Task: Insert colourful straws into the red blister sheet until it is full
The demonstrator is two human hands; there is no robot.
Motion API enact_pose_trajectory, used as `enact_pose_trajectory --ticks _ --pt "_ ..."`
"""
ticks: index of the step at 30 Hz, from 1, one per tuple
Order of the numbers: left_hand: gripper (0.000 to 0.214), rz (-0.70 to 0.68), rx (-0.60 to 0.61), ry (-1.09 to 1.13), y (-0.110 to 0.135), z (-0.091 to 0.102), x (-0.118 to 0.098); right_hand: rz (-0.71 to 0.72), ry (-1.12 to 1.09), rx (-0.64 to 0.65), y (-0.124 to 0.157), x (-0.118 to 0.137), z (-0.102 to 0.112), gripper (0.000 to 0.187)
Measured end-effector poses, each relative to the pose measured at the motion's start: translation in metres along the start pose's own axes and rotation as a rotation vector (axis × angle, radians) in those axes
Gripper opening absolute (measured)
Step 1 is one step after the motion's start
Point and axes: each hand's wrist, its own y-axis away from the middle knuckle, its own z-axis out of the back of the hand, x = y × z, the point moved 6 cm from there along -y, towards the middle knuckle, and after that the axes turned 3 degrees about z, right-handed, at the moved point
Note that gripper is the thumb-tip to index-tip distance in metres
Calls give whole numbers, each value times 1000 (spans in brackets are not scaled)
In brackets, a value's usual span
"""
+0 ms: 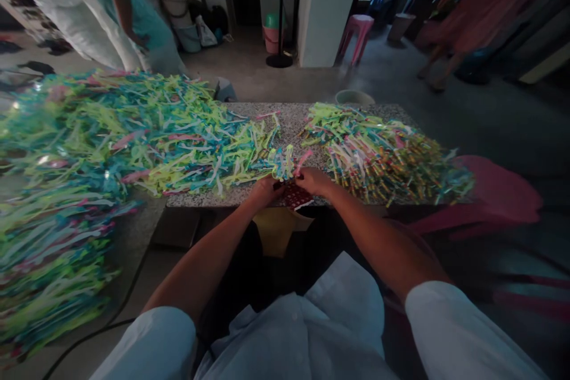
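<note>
At the front edge of the speckled stone table (291, 124), my two hands work close together. My left hand (266, 191) is closed, fingers curled beside a small bunch of blue and yellow-green strips (281, 161); what lies in its fingers is too small to make out. My right hand (314, 181) is closed too, with a pink strip (304, 159) sticking up from its fingertips. Below and between the hands shows a dark red cloth with a light pattern (297, 196). The fingertips are partly hidden.
A large heap of coloured strips (178, 136) spreads to the left, with another pile (57, 267) nearer. Bundled strips (378, 160) lie at right, by a pink stool (494, 190). Two people stand beyond the table. A fan stand (279, 60) is behind.
</note>
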Motion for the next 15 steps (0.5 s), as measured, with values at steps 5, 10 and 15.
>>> enact_pose_trajectory --ticks 5,10,15 --pt "17 -17 -5 -5 0 1 -2 20 -90 123 -4 -2 -1 24" --pt "19 -17 11 -22 0 0 -1 -34 89 104 -7 6 4 20" --pt "18 -55 2 -18 1 4 -6 3 153 113 -10 10 5 24"
